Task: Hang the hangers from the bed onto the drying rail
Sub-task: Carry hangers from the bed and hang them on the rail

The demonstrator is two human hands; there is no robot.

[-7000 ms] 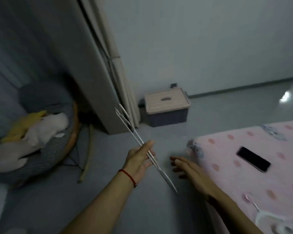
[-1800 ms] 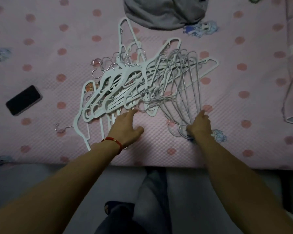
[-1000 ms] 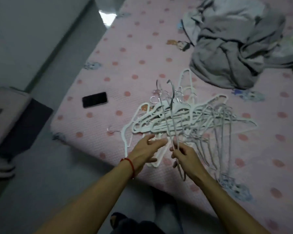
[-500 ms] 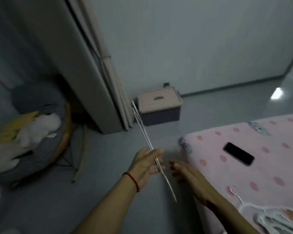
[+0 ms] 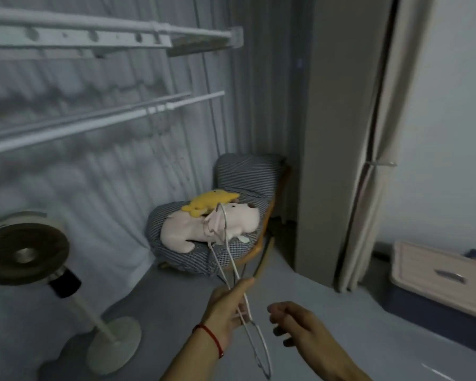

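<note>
Your left hand (image 5: 227, 309) has its fingers closed around a small bunch of thin hangers (image 5: 232, 273), gripped near the middle. The hooks point up and away from you, over the stuffed toys (image 5: 212, 224) on the striped chair (image 5: 239, 171); the bottom bars hang down past your wrist. I can't tell the exact count, looks like two or three.

Your right hand (image 5: 297, 323) is loosely curled just beside the bunch, holding nothing.

The drying rail (image 5: 102, 121) is up and to your left, well apart from the hooks. A second bar (image 5: 107, 31) sits higher.

Risks from here, as I judge them:
- One-handed grip at mid-frame, so the hangers can fan out or slip when you lift. Steady them with the right hand.
- Hooks look tangled together. If they go on as a clump, one may miss the rail and drop.
- The fan (image 5: 25, 254) stands under the rail. A dropped hanger could land on it, and a wide swing could clip it.
- The view is blurred, so line up the hooks before you let go.
</note>
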